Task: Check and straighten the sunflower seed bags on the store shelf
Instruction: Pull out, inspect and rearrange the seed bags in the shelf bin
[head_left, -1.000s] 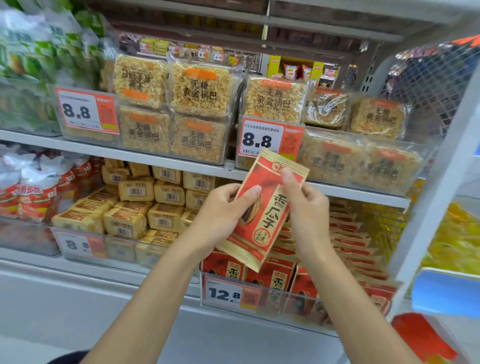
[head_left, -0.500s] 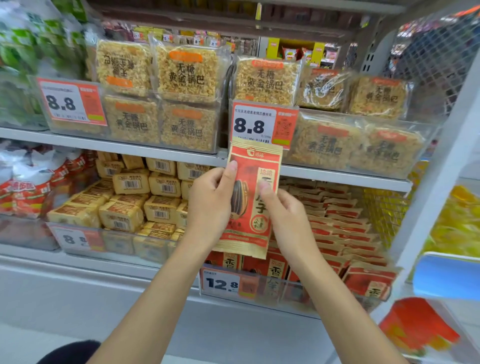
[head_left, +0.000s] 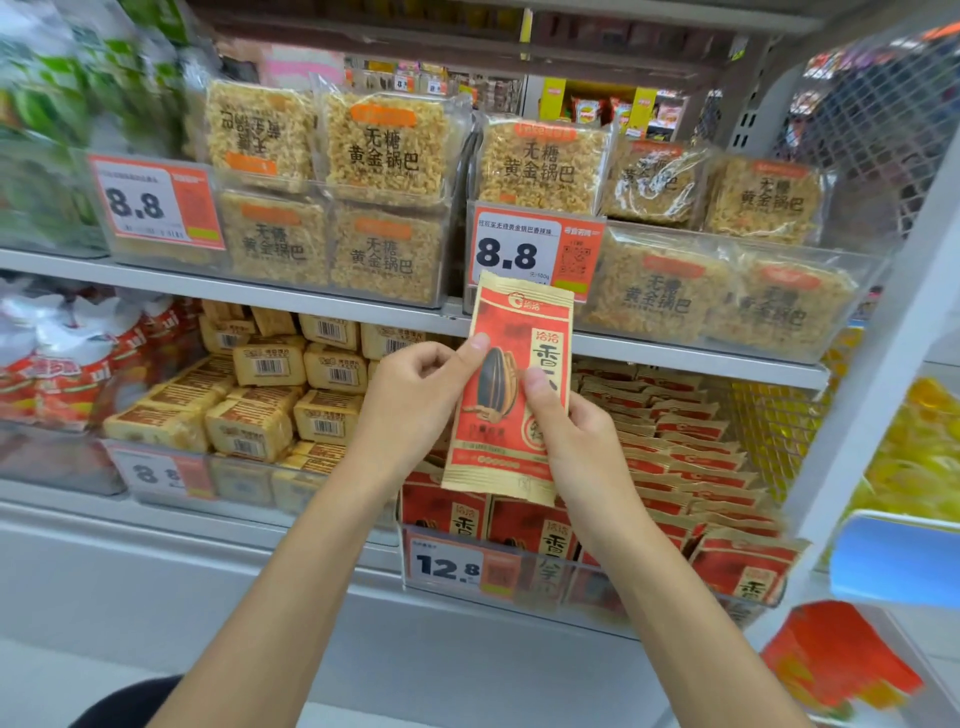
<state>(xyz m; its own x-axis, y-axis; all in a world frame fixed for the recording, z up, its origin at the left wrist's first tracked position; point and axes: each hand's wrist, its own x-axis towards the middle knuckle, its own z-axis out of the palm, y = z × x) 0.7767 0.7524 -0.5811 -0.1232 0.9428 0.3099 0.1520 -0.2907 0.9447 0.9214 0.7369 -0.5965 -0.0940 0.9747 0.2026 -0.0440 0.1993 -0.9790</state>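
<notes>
Head view. Both hands are up in front of the lower shelf, sharing one sunflower seed bag (head_left: 500, 400). The bag is red and tan with a large seed printed on its face. It is held upright with a slight lean, printed side toward the camera. The left hand (head_left: 410, 408) pinches the bag's left edge: the thumb (head_left: 477, 344) lies flat on the front and the other fingers are curled in, their tips hidden behind the pack. The right hand (head_left: 579, 447) pinches the right edge lower down, thumb (head_left: 536, 382) pressed over the printed characters and the fingers wrapped behind, out of sight. Neither hand is spread; both are closed on the bag alone. Directly below the grip sits a clear bin (head_left: 524, 590) with a 12.8 price tag (head_left: 448, 566) on its front; more seed bags (head_left: 696, 470) are layered in it, running back and to the right of the right hand, with upright ones at the front. The held bag's bottom edge overlaps the tops of those front bags in the picture; contact cannot be judged. Its top edge reaches up across the shelf edge (head_left: 685, 358) to just under an 8.8 price tag (head_left: 535, 254). Above the grip are rice crust packs (head_left: 545, 166). Left of the left hand are tan barcoded packs (head_left: 270, 366).
</notes>
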